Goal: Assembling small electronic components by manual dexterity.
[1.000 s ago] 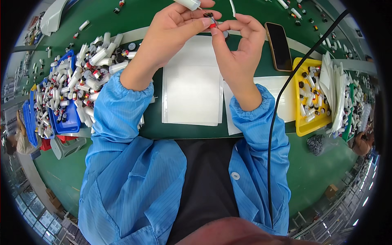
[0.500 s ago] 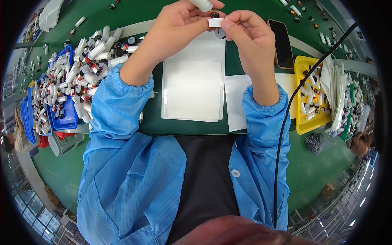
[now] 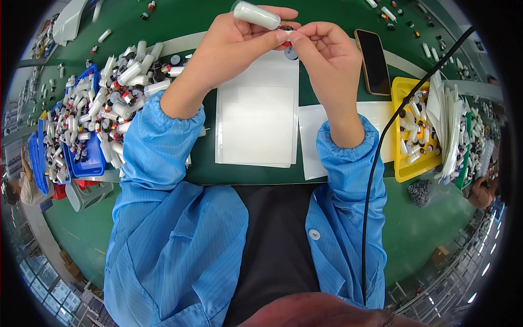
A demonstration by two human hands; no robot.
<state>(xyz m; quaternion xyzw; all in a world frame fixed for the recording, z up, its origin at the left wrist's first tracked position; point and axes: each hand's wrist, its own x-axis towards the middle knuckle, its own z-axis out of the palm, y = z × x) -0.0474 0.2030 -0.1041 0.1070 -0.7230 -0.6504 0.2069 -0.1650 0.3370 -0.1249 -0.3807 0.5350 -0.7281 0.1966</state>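
Note:
My left hand [image 3: 231, 46] is closed round a small translucent white cylinder [image 3: 257, 15] with a dark and red collar and a grey disc [image 3: 291, 53] at its lower end. The cylinder tilts up to the left, over my fingers. My right hand [image 3: 329, 57] pinches a small white label strip [image 3: 289, 34] against the collar. Both thumb tips meet there, so most of the strip is hidden. Below my hands lie stacked white sheets [image 3: 256, 125], some in a clear sleeve.
Many similar cylinders are heaped at the left [image 3: 111, 103], around blue trays [image 3: 90, 163]. At the right stand a phone [image 3: 373, 62] and a yellow tray [image 3: 417, 173] with more pieces. Papers [image 3: 449, 120] lean beside it. A black cable [image 3: 376, 174] crosses the right side.
The white strip, flat and plainly visible before, is now mostly covered by my thumb tips at the collar. My hands came closer together, and the cylinder shows more fully.

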